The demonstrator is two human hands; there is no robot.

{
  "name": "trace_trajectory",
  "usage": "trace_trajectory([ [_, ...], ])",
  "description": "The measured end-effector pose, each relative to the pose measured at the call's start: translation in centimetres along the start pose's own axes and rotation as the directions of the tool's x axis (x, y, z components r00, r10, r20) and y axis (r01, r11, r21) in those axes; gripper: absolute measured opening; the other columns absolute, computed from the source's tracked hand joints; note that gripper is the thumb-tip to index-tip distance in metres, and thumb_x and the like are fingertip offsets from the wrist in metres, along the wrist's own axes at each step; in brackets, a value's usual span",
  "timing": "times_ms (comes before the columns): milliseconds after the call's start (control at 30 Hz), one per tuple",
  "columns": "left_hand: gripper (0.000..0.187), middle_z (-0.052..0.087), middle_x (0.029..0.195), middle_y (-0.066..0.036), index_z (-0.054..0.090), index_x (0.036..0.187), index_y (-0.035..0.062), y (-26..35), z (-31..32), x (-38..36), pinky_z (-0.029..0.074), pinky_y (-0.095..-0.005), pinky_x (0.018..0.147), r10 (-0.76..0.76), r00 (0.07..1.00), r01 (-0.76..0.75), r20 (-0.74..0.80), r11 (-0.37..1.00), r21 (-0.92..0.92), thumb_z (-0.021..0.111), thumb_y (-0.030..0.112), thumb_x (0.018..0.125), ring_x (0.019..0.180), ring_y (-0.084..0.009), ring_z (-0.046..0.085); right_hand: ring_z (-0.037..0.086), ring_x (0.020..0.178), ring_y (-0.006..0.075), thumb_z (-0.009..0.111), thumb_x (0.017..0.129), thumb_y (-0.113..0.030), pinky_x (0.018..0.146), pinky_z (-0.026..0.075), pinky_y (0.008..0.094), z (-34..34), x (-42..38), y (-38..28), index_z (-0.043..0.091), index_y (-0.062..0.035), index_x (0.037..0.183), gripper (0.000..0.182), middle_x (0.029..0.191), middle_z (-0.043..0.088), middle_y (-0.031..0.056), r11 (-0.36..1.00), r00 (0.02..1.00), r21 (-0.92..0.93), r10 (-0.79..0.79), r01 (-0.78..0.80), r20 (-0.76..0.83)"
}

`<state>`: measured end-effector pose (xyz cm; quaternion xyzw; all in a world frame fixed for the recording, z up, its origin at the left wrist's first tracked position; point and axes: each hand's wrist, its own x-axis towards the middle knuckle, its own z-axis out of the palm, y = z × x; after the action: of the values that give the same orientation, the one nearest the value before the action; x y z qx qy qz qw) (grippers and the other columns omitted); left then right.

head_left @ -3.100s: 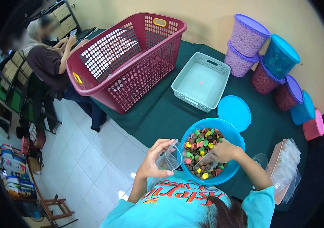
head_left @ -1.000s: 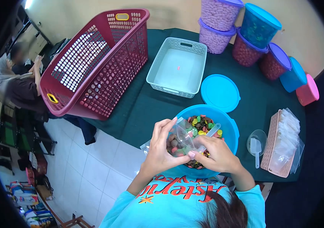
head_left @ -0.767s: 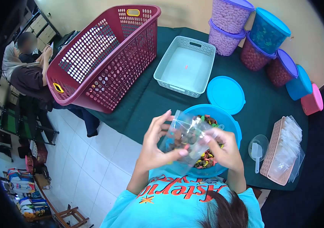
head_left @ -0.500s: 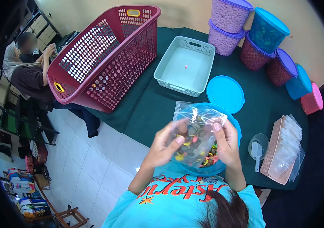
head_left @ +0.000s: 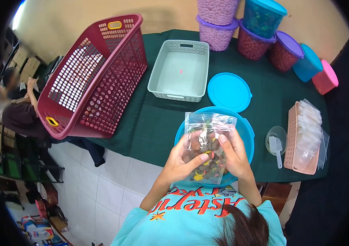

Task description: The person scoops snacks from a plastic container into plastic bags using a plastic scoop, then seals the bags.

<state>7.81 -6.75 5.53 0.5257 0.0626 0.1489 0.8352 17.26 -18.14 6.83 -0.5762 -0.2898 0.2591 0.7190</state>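
Between both hands is a clear zip-top plastic bag (head_left: 204, 158), partly filled with small brown, yellow and pink pieces. My left hand (head_left: 179, 165) grips its left side, thumb pressed on the front. On the right edge, my right hand (head_left: 236, 158) holds it with the thumb across the front and the fingers behind. The bag stands nearly upright, its zip strip along the top, over a round blue tub (head_left: 247, 137). Much of the tub's inside is hidden behind the bag and hands.
Behind the tub lie a round blue lid (head_left: 229, 92) and a pale green tray (head_left: 178, 76). A large maroon basket (head_left: 113, 88) stands left. To the right are a white scoop (head_left: 277, 151) in a clear bowl and a pink basket (head_left: 292, 137) of plastic bags. Lidded tubs (head_left: 254, 46) line the wall.
The bag has been turned to face me more squarely, with its pieces showing more clearly. Both hands keep their hold on its sides. The head view has shifted, moving the background.
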Motion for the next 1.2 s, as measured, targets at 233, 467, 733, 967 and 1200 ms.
trace_trajectory([
  [233,0.040,0.054,0.096,-0.016,0.042,0.104,-0.0039,1.5,-2.4,1.0,0.050,-0.0340,0.066,0.074,0.997,-0.072,-0.039,0.996,0.050,0.062,-0.002,0.070,0.077,-0.0216,0.058,0.051,0.084,0.0139,0.045,0.085,-0.016,0.076,0.040,0.0279,-2.4,-0.7,-0.2,0.045,0.0020,0.105,0.027,0.092,0.054,0.0095,0.974,0.994,-0.211,0.057,-0.077,-0.095],
  [467,0.047,0.056,0.098,-0.016,0.040,0.114,-0.0084,2.2,-4.5,2.2,0.045,-0.0294,0.077,-0.054,0.997,0.057,-0.052,0.997,0.055,0.060,0.004,0.073,0.085,-0.0179,0.057,0.051,0.076,0.0131,0.049,0.082,-0.016,0.070,0.041,0.0265,-2.4,-2.1,-1.1,0.050,0.0019,0.099,0.025,0.086,0.055,0.0083,0.898,1.000,-0.439,0.020,-0.025,-0.016],
  [733,0.042,0.054,0.105,-0.016,0.038,0.116,-0.0045,0.9,-3.8,3.1,0.047,-0.0285,0.073,-0.119,0.988,0.120,0.101,0.993,-0.005,0.054,-0.003,0.077,0.081,-0.0171,0.059,0.056,0.080,0.0167,0.050,0.082,-0.014,0.070,0.043,0.0279,-1.5,-2.4,-0.1,0.049,0.0028,0.100,0.024,0.090,0.056,0.0114,0.932,0.995,-0.349,0.089,-0.096,-0.037],
  [967,0.044,0.056,0.100,-0.016,0.043,0.110,-0.0042,0.4,-2.7,2.8,0.047,-0.0305,0.075,-0.203,0.959,0.175,0.198,0.973,0.153,0.062,-0.001,0.072,0.087,-0.0178,0.057,0.054,0.082,0.0131,0.049,0.083,-0.012,0.070,0.042,0.0247,-0.2,-1.7,0.3,0.049,0.0018,0.099,0.020,0.091,0.055,0.0081,0.996,0.967,-0.070,-0.078,0.062,-0.241],
  [1200,0.023,0.057,0.091,-0.006,0.050,0.100,-0.0018,0.4,-2.2,3.0,0.044,-0.0216,0.065,-0.052,0.998,0.052,-0.018,0.999,0.004,0.054,0.012,0.082,0.074,-0.0078,0.053,0.055,0.076,0.0087,0.049,0.083,-0.007,0.067,0.044,0.0224,-0.9,-1.3,0.1,0.053,0.0020,0.091,0.012,0.081,0.059,0.0054,0.998,0.978,0.044,0.042,-0.034,-0.202],
])
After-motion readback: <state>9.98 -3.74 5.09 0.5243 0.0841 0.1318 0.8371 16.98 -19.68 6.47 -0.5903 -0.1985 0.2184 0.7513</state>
